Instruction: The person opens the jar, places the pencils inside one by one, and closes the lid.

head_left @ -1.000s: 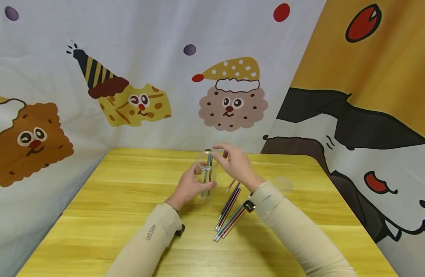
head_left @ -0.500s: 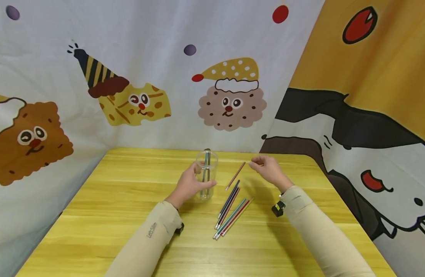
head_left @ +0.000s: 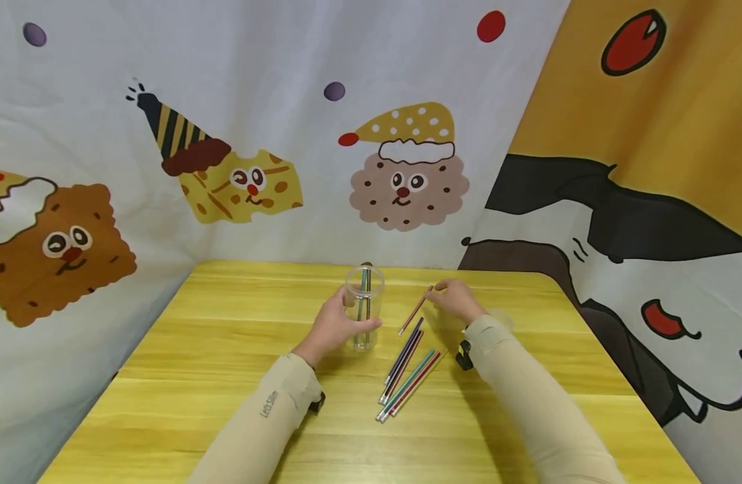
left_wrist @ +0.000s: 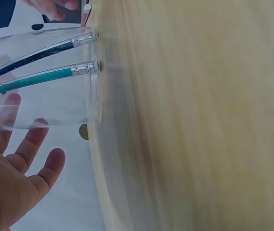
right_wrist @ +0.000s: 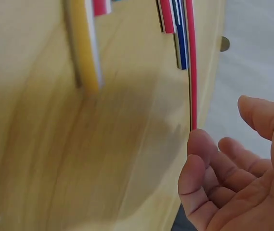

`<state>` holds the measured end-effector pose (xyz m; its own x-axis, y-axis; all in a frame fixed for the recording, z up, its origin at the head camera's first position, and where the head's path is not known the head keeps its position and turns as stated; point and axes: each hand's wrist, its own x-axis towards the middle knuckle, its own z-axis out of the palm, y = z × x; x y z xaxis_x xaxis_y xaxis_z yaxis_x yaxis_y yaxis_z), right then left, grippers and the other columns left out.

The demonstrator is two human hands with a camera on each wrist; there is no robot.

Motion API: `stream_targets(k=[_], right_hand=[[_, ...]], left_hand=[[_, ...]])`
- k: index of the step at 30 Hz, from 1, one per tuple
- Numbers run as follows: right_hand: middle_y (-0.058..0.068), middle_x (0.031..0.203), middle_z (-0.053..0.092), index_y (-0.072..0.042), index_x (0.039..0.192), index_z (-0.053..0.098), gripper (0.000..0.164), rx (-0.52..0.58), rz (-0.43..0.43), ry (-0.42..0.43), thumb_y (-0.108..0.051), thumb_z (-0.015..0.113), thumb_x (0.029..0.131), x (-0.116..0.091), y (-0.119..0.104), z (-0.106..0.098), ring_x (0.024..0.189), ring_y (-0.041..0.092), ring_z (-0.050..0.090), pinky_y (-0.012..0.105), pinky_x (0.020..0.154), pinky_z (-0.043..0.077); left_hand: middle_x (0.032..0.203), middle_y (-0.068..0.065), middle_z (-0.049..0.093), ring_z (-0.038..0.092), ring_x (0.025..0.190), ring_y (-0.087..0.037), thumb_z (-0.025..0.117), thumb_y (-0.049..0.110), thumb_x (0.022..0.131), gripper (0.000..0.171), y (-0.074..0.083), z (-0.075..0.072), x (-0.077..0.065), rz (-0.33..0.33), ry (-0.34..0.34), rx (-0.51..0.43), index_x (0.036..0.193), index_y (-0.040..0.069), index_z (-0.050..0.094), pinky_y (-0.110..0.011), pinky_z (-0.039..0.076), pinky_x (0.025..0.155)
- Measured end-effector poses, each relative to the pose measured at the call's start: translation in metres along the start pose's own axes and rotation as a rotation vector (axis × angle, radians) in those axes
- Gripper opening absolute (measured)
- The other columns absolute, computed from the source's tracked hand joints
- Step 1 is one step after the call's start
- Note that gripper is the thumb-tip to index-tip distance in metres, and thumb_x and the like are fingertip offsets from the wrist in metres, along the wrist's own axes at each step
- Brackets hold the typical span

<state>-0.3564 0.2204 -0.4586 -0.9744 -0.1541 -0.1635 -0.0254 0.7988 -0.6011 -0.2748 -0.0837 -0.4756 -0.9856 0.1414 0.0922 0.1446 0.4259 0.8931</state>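
Note:
My left hand (head_left: 335,326) grips a clear plastic cup (head_left: 376,306) standing upright on the table, fingers behind it and thumb in front. Inside lean a teal pencil (left_wrist: 31,83) and a dark pencil (left_wrist: 35,57), eraser ends down at the cup's base. To the right, my right hand (head_left: 456,300) has its fingertips at the far end of a red pencil (head_left: 413,314) that lies on the table. In the right wrist view the thumb stands apart from those fingers.
Several pencils lie in two loose groups nearer the person: blue and dark red ones (head_left: 403,356), then teal and red ones (head_left: 415,385). A clear round lid (head_left: 504,318) shows beside the right sleeve. A patterned curtain (head_left: 274,60) hangs behind the wooden table (head_left: 226,370).
My right hand has moved from the cup's rim out to the right, then back left to the red pencil's far end. The left hand keeps its hold on the cup.

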Motion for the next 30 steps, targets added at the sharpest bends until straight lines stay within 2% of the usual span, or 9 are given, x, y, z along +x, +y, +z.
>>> stream_targets(k=[2,4,6,8,12,17,22,25,30], right_hand=[[0.018,0.110,0.076,0.004,0.131,0.068,0.050,-0.017,0.018,0.006,-0.039,0.064,0.107,0.006,-0.005,0.004,0.088,0.024,0.070,0.045,0.084,0.060],[0.009,0.076,0.069,0.001,0.098,0.073,0.041,-0.045,0.026,0.020,-0.039,0.067,0.105,0.012,-0.010,0.007,0.063,0.016,0.057,0.037,0.066,0.053],[0.000,0.055,0.050,-0.007,0.069,0.062,0.048,-0.064,0.048,0.028,-0.039,0.070,0.104,0.016,-0.017,0.011,0.050,0.013,0.039,0.033,0.053,0.041],[-0.004,0.049,0.036,-0.015,0.057,0.050,0.057,-0.074,0.093,0.032,-0.041,0.074,0.101,0.020,-0.022,0.014,0.046,0.013,0.032,0.031,0.048,0.035],[-0.005,0.052,0.037,-0.018,0.057,0.050,0.055,-0.114,0.171,0.057,-0.043,0.080,0.095,0.028,-0.029,0.024,0.050,0.015,0.038,0.032,0.047,0.037],[0.003,0.063,0.056,-0.013,0.063,0.062,0.038,-0.143,0.207,0.108,-0.031,0.081,0.090,0.036,-0.034,0.038,0.058,0.022,0.049,0.035,0.051,0.045],[0.009,0.079,0.070,-0.009,0.071,0.071,0.021,-0.096,0.243,0.136,-0.024,0.079,0.085,0.041,-0.038,0.049,0.066,0.025,0.057,0.036,0.053,0.049],[0.007,0.074,0.067,-0.012,0.066,0.065,0.026,-0.058,0.245,0.133,-0.025,0.077,0.084,0.040,-0.041,0.052,0.065,0.024,0.057,0.035,0.053,0.048],[-0.003,0.052,0.045,-0.018,0.054,0.046,0.045,0.075,0.171,0.133,-0.026,0.068,0.093,0.039,-0.043,0.046,0.050,0.018,0.041,0.032,0.048,0.038]], left_hand=[[0.140,-0.014,0.062,0.060,0.131,-0.037,0.095,0.044,0.081,0.083,0.001,-0.001,0.000,0.002,0.001,0.006,0.149,0.021,0.054,-0.055,0.055,0.102],[0.138,-0.014,0.062,0.060,0.128,-0.036,0.096,0.044,0.080,0.085,0.002,-0.003,0.001,0.002,0.008,0.011,0.150,0.023,0.053,-0.055,0.056,0.101],[0.137,-0.014,0.062,0.061,0.127,-0.035,0.095,0.045,0.080,0.085,0.002,-0.004,0.002,0.002,0.011,0.014,0.151,0.024,0.052,-0.055,0.056,0.100],[0.138,-0.015,0.062,0.061,0.127,-0.036,0.095,0.044,0.081,0.084,0.002,-0.005,0.003,0.007,0.010,0.008,0.150,0.023,0.052,-0.055,0.056,0.100],[0.139,-0.017,0.061,0.061,0.127,-0.038,0.095,0.041,0.081,0.083,0.002,-0.005,0.004,0.002,0.004,0.006,0.150,0.021,0.053,-0.057,0.056,0.100],[0.139,-0.015,0.062,0.060,0.127,-0.036,0.096,0.043,0.080,0.087,0.003,-0.004,0.002,-0.016,-0.001,0.006,0.152,0.023,0.052,-0.057,0.055,0.102],[0.139,-0.016,0.061,0.061,0.126,-0.035,0.094,0.050,0.080,0.090,0.002,-0.003,0.002,-0.016,-0.013,0.013,0.153,0.022,0.051,-0.056,0.056,0.101],[0.140,-0.014,0.062,0.061,0.128,-0.035,0.094,0.052,0.079,0.091,0.000,-0.002,0.001,-0.024,-0.010,0.021,0.153,0.022,0.051,-0.056,0.056,0.102],[0.141,-0.013,0.062,0.060,0.129,-0.034,0.095,0.051,0.079,0.090,-0.001,-0.002,0.001,-0.030,-0.009,0.008,0.153,0.024,0.051,-0.056,0.056,0.103]])
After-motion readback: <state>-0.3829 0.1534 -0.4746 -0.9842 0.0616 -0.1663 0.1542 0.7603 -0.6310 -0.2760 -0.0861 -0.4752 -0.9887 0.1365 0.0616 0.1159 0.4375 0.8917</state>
